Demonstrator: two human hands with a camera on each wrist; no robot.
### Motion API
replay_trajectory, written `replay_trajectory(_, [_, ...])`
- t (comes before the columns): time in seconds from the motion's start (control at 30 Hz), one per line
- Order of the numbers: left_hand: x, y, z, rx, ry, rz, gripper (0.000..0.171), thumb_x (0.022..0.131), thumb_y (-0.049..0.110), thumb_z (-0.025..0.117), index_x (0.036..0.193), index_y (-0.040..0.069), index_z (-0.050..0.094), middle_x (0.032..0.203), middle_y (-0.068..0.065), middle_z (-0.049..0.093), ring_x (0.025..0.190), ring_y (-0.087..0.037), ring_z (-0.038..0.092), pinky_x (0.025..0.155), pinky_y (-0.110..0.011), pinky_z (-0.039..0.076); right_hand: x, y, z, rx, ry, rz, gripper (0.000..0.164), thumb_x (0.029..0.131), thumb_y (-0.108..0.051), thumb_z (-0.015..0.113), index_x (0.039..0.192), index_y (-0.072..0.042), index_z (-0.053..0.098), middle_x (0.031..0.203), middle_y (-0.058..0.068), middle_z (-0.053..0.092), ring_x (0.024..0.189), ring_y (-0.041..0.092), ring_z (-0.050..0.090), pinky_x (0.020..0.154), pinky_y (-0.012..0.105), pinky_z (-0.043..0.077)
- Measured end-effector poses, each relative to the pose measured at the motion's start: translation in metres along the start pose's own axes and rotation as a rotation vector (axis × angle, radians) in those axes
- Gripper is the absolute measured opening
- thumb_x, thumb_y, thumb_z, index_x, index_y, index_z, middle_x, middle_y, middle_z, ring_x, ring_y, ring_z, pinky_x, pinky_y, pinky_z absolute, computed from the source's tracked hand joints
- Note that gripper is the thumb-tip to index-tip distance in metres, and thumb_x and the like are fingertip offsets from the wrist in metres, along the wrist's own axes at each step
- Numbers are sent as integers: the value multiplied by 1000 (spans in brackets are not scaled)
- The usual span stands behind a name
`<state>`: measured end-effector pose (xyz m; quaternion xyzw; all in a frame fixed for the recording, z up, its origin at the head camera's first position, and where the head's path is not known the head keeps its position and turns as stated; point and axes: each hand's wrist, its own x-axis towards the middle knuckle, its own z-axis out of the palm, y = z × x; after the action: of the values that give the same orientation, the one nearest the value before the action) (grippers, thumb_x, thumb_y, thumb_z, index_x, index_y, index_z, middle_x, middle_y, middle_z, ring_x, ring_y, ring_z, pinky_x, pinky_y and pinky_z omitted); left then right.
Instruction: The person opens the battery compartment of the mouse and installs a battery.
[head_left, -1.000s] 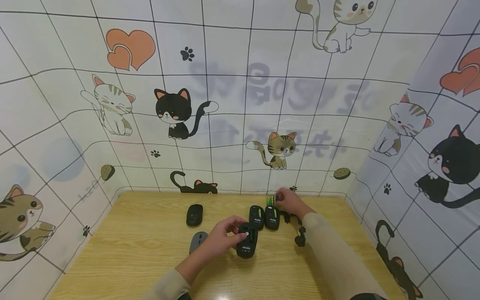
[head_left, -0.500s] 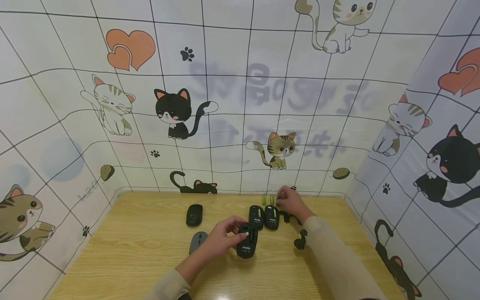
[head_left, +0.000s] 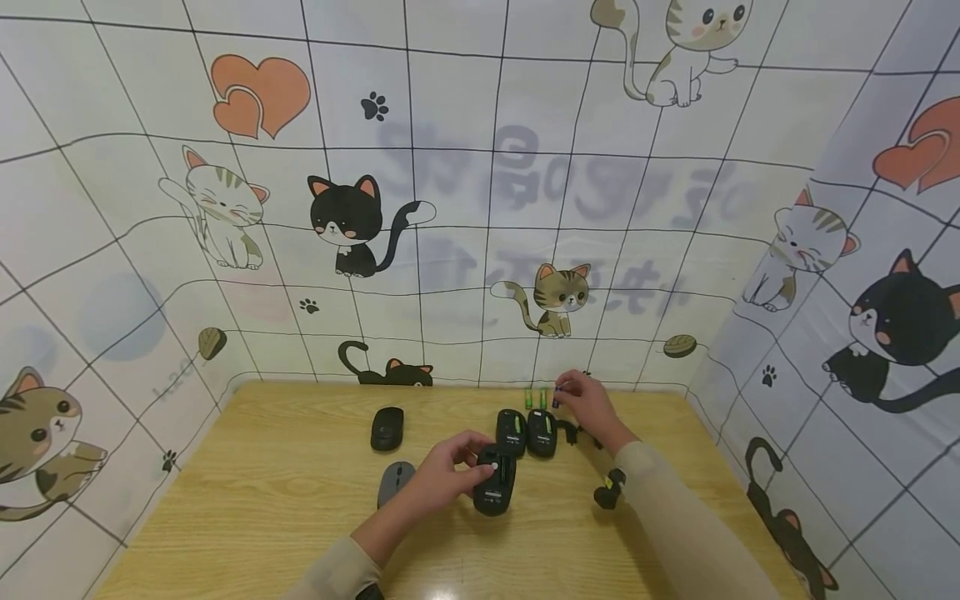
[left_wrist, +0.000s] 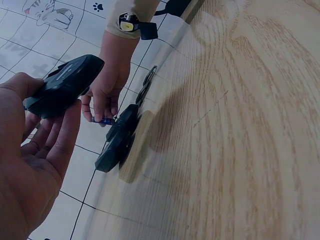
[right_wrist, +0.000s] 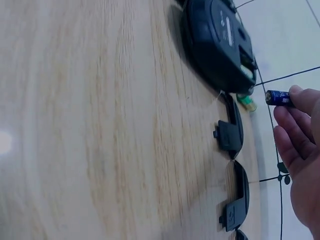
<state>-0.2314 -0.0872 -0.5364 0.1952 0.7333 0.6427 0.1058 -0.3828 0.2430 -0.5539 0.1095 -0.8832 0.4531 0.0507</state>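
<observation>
My left hand (head_left: pixel 444 477) holds a black computer mouse (head_left: pixel 493 497) underside up, its battery slot uncovered, above the wooden table. At the back, my right hand (head_left: pixel 594 408) pinches a blue battery (right_wrist: pixel 280 98) between thumb and fingers. Just left of that hand, two green batteries (head_left: pixel 536 399) lie near the table's far edge. Two more black mice (head_left: pixel 511 433) rest upside down side by side, a green battery showing in each. Black battery covers (right_wrist: pixel 229 133) lie in a row beside them, partly hidden by my right hand in the head view.
On the left of the wooden table (head_left: pixel 277 475) lie a black mouse (head_left: pixel 387 428) and a grey mouse (head_left: pixel 395 480), the latter partly behind my left hand. A cat-printed sheet (head_left: pixel 450 208) rises behind the table. A black device (head_left: pixel 611 489) sits at my right cuff.
My right hand has drawn the blue battery rightward from the two green ones, which now show separately. The left hand and its mouse have stayed nearly still.
</observation>
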Motion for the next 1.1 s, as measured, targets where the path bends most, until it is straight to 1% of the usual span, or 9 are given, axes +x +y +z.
replay_trajectory(0.27, [0, 0, 1, -9, -3, 5, 33, 106, 15, 77, 138, 13, 71, 117, -9, 68, 100, -25, 65, 71, -37, 69, -10, -13, -5, 69, 25, 4, 15, 109, -13, 73, 123, -8, 73, 113, 11, 79, 104, 28, 75, 86, 41, 61])
replay_trajectory(0.33, [0, -1, 1, -8, -2, 7, 32, 106, 15, 77, 137, 14, 71, 117, -8, 68, 100, -24, 65, 71, -38, 69, -14, -18, -5, 114, 23, 12, 15, 108, -13, 75, 122, -9, 73, 113, 11, 79, 105, 27, 75, 90, 46, 63])
replay_trajectory(0.4, [0, -1, 1, -8, -1, 5, 31, 106, 15, 77, 137, 16, 71, 116, -8, 68, 100, -24, 65, 71, -38, 69, -19, -25, -5, 171, 14, 12, 18, 108, -13, 75, 123, -5, 72, 113, 12, 78, 105, 27, 74, 96, 53, 63])
replay_trajectory(0.57, [-1, -2, 1, -10, 0, 1, 31, 106, 16, 77, 137, 19, 71, 117, -8, 68, 100, -24, 65, 71, -39, 69, -34, -46, -2, 256, -25, -13, 22, 108, -9, 74, 125, 3, 69, 113, 17, 76, 107, 39, 73, 96, 55, 63])
replay_trajectory(0.63, [-1, -2, 1, -11, 0, -1, 31, 106, 17, 77, 137, 18, 71, 116, -8, 67, 100, -25, 65, 72, -39, 69, -40, -53, 0, 256, -38, -16, 20, 108, -10, 74, 124, 1, 70, 112, 15, 76, 109, 44, 72, 93, 51, 64])
replay_trajectory(0.73, [0, -2, 1, -14, 1, 1, 31, 106, 17, 77, 137, 17, 71, 116, -8, 67, 100, -25, 65, 71, -39, 69, -47, -62, 2, 275, -56, -18, 19, 106, -13, 77, 122, -3, 71, 111, 12, 76, 108, 45, 72, 92, 54, 64])
replay_trajectory(0.83, [0, -2, 0, -19, 0, 4, 31, 106, 17, 77, 137, 16, 71, 116, -8, 67, 100, -25, 66, 71, -40, 69, -53, -72, 3, 285, -72, -37, 20, 105, -15, 79, 120, -4, 73, 109, 10, 77, 104, 36, 74, 89, 49, 65])
replay_trajectory(1.0, [-1, -1, 0, -26, -6, 9, 32, 106, 16, 77, 137, 17, 71, 117, -9, 67, 101, -25, 66, 72, -40, 69, -61, -87, 6, 307, -105, -84, 25, 105, -15, 79, 121, 3, 71, 108, 13, 77, 99, 27, 75, 92, 53, 65])
replay_trajectory(1.1, [-1, 0, 0, -25, -7, 11, 31, 106, 17, 76, 137, 17, 71, 117, -8, 67, 101, -25, 66, 72, -40, 69, -65, -94, 7, 326, -112, -85, 23, 104, -14, 80, 119, 3, 72, 107, 12, 77, 97, 25, 75, 93, 54, 65])
